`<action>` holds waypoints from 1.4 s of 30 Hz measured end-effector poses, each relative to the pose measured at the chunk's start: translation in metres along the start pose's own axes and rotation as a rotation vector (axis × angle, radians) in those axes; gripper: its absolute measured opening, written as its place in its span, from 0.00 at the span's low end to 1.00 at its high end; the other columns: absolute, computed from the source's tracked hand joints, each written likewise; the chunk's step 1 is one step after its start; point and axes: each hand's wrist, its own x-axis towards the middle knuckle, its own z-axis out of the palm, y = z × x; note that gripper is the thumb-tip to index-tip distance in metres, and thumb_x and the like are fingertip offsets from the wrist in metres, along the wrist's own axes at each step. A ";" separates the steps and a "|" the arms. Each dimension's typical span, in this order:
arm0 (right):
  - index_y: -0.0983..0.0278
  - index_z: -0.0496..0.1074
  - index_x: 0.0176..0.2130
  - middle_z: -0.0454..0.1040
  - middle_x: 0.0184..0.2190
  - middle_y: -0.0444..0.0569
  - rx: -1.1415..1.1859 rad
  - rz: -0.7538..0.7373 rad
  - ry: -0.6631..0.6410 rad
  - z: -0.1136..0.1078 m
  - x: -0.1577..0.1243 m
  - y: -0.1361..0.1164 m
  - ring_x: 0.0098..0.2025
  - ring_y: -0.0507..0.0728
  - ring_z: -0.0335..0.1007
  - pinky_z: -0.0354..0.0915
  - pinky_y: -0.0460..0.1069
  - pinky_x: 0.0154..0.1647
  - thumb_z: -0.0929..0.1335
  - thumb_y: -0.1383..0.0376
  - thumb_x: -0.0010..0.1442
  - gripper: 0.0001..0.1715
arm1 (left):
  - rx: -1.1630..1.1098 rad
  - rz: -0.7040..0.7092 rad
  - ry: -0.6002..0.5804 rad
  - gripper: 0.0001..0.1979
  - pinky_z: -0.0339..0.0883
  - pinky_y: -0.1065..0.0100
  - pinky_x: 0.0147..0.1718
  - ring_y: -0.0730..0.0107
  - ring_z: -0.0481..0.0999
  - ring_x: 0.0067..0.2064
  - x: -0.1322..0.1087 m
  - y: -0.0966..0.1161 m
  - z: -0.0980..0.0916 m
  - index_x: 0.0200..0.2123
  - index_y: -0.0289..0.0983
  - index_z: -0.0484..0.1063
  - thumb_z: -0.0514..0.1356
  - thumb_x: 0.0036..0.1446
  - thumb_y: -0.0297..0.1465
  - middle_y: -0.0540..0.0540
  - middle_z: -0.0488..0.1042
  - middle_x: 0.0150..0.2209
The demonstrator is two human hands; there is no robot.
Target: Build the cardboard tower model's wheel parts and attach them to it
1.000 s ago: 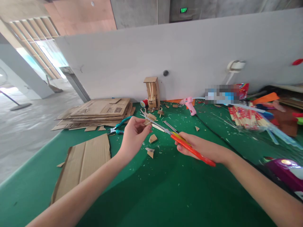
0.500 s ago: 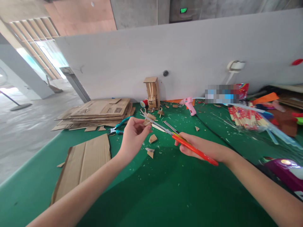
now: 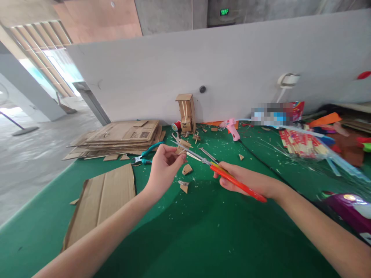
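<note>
My left hand [image 3: 164, 168] is closed in a pinch on a small cardboard piece [image 3: 181, 150]. My right hand [image 3: 240, 178] grips the red handles of a pair of scissors [image 3: 237, 183]. Their blades point up and left and meet the cardboard piece at my left fingertips. How far the blades are apart is hard to see. Below the blades, a cardboard scrap [image 3: 187, 169] and another scrap [image 3: 184, 187] lie on the green table [image 3: 203, 239].
A small cardboard structure [image 3: 185, 112] stands against the white partition. On the left are teal-handled pliers [image 3: 146, 152], stacked cardboard [image 3: 121, 133] and a cardboard sheet [image 3: 107, 197]. A pink glue gun [image 3: 232, 129] with a black cord and bagged sticks [image 3: 301, 143] are at right.
The scissors' blade tips have shifted slightly at the cardboard piece. Both hands stay almost in place, with their holds unchanged.
</note>
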 end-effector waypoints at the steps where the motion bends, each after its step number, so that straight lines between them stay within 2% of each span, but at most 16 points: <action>1: 0.63 0.58 0.43 0.64 0.32 0.46 0.001 -0.003 -0.001 0.000 0.000 0.001 0.28 0.51 0.57 0.59 0.49 0.30 0.58 0.41 0.57 0.30 | -0.001 -0.001 0.002 0.14 0.70 0.68 0.31 0.72 0.75 0.30 0.000 0.000 0.000 0.33 0.38 0.59 0.64 0.49 0.32 0.51 0.73 0.27; 6: 0.63 0.58 0.42 0.63 0.32 0.45 0.035 -0.023 -0.007 0.000 0.002 0.004 0.28 0.50 0.56 0.59 0.48 0.30 0.59 0.42 0.57 0.29 | 0.004 0.006 0.000 0.14 0.69 0.69 0.29 0.71 0.75 0.30 -0.001 -0.001 0.001 0.33 0.38 0.59 0.64 0.50 0.31 0.51 0.73 0.28; 14: 0.62 0.60 0.38 0.67 0.36 0.48 0.045 -0.029 0.032 0.001 0.003 0.011 0.33 0.53 0.62 0.60 0.48 0.31 0.61 0.43 0.57 0.25 | 0.016 0.033 -0.016 0.13 0.68 0.69 0.29 0.71 0.75 0.30 -0.002 -0.002 -0.001 0.34 0.37 0.60 0.64 0.50 0.31 0.50 0.74 0.27; 23: 0.61 0.61 0.34 0.67 0.30 0.44 0.034 0.052 0.093 0.003 0.006 0.008 0.25 0.49 0.58 0.56 0.46 0.24 0.63 0.44 0.56 0.23 | 0.043 0.049 -0.010 0.13 0.67 0.70 0.28 0.71 0.75 0.30 -0.002 -0.003 -0.002 0.33 0.37 0.60 0.64 0.50 0.31 0.50 0.73 0.27; 30: 0.62 0.63 0.36 0.69 0.31 0.46 0.118 0.036 0.101 0.005 0.009 0.018 0.27 0.50 0.62 0.57 0.46 0.25 0.62 0.49 0.58 0.19 | 0.057 0.055 -0.012 0.13 0.67 0.70 0.27 0.71 0.75 0.29 -0.003 -0.003 -0.003 0.33 0.37 0.60 0.63 0.50 0.31 0.51 0.72 0.27; 42: 0.62 0.63 0.34 0.67 0.28 0.44 0.161 0.058 0.116 0.008 0.012 0.023 0.24 0.49 0.58 0.55 0.46 0.24 0.64 0.48 0.55 0.20 | 0.052 0.053 0.006 0.12 0.68 0.69 0.28 0.71 0.75 0.29 -0.003 -0.002 -0.004 0.32 0.37 0.61 0.64 0.49 0.30 0.50 0.72 0.26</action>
